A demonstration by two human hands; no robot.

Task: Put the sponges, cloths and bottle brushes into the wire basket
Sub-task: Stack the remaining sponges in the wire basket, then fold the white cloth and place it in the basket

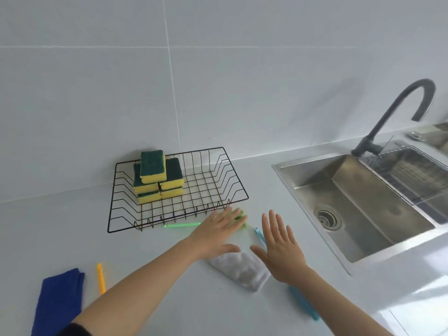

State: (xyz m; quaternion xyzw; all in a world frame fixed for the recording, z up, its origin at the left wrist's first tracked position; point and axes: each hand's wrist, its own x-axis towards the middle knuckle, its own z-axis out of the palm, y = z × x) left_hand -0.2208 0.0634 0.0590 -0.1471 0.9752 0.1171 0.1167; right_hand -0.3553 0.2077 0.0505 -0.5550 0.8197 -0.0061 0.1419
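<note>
Yellow-and-green sponges (157, 178) fill a black wire basket (114, 209), near a blue cloth (57, 301), grey cloth (242, 270) and green (181, 225), orange (101, 278) and light-blue brushes (304, 303).

Black wire basket (215, 163) on the counter against the tiled wall, holding five yellow-and-green sponges (156, 177) stacked at its left rear, green sides up. Green bottle brush (181, 225) just in front of the basket, handle pointing left, head partly hidden. Grey cloth (240, 270) folded flat nearer the front edge. Blue bottle brush (303, 304) lying diagonally, mostly hidden. Dark blue cloth (58, 301) crumpled at far left, orange bottle brush (101, 278) just beside it.
</note>
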